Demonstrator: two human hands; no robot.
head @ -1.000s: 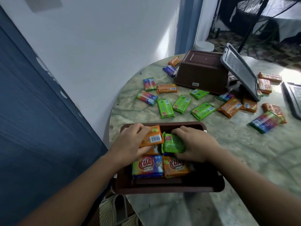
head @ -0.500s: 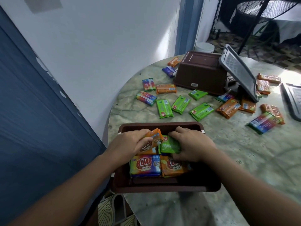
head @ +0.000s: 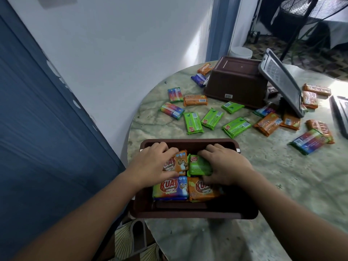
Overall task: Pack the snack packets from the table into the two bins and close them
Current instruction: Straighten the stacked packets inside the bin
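Note:
A brown open bin [head: 188,213] stands at the table's near edge. Inside it, my left hand [head: 150,166] presses on an orange snack packet [head: 181,162] and my right hand [head: 224,166] presses on a green snack packet [head: 197,166]. In front of them lie a rainbow packet [head: 170,188] and another orange packet [head: 199,191]. A second brown bin [head: 235,81] sits upside down at the back, with a grey lid [head: 280,81] leaning on it. Several loose packets, green [head: 211,118], orange [head: 267,124] and rainbow [head: 308,141], lie scattered between the bins.
The round marble table [head: 282,176] stands against a white wall [head: 113,53] and a blue panel [head: 37,129] on the left. A second grey lid [head: 341,113] lies at the right edge. A doorway with a white bucket [head: 241,52] is behind the table.
Both hands have lowered their packets deeper into the near bin. The orange packet has turned face up and now lies flat beside the green one.

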